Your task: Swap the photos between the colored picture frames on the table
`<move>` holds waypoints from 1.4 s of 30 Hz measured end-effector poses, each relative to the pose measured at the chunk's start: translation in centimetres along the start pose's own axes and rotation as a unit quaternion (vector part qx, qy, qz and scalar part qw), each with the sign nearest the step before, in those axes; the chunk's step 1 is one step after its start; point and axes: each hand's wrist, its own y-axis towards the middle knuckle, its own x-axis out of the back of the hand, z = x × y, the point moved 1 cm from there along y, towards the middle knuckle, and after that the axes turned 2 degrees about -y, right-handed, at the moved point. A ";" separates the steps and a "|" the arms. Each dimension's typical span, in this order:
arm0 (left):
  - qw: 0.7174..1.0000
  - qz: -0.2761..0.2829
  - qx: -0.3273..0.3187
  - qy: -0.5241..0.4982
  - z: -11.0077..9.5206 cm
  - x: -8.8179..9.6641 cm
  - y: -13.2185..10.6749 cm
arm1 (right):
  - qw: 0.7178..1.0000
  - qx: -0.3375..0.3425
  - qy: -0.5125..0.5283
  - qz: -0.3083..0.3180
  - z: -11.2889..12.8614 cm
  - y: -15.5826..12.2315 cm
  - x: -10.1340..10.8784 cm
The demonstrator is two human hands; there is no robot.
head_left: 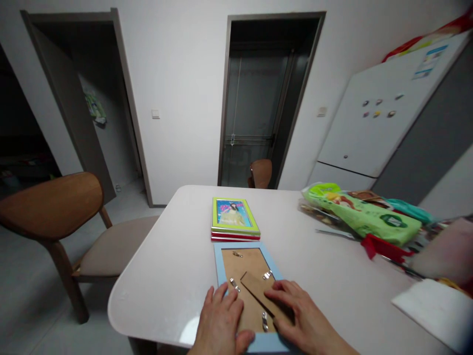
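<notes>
A light blue picture frame [220,264] lies face down at the near side of the table, its brown backing board [251,260] facing up. Small metal clips [265,320] sit around the board, and a cut-out stand flap [254,283] runs slantwise across it. My left hand [221,318] rests over the frame's lower left side, fingers laid out on the border and board, holding nothing. On the right, my right hand [301,315] touches the stand flap with fingertips and thumb apart. Just beyond the blue frame is a stack with a lime green picture frame [236,229] on top, showing a figure in a yellow dress.
A green package [373,214] and mixed items cover the table's right side, with a red plastic piece [386,248] and white tissue [432,308] nearer me. Wooden chairs stand at the left [55,207] and far side [260,172]. A white fridge [380,133] stands behind.
</notes>
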 end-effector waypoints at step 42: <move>0.996 -0.020 -0.072 -0.050 2.6 -0.9 -1.5 | 0.993 0.101 -0.060 0.013 6.6 5.3 -3.5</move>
